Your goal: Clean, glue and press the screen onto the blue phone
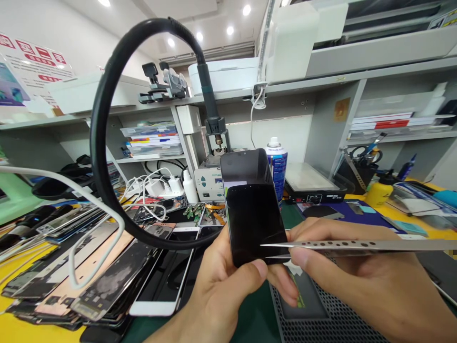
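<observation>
while the left hand (224, 282) grips a black phone (253, 214) at the centre, screen toward the camera, the right hand (339, 269) pinches metal tweezers (335, 245), their tips at the phone's lower screen; contact is unclear. below the right hand lies a perforated mat (314, 329). to the left are a white phone (166, 271) and stacked phone parts (107, 278). beyond stand a blue can (279, 169) and, farther, gray shelves (323, 116).

Left hand (221, 283) gripping a glossy black smartphone (255, 214), right hand (342, 267) pinching perforated silver metal tweezers (332, 245), tips apart over its lower screen, thick black flexible hose (98, 128) arching beside, blue-and-white spray can (280, 166) behind
</observation>
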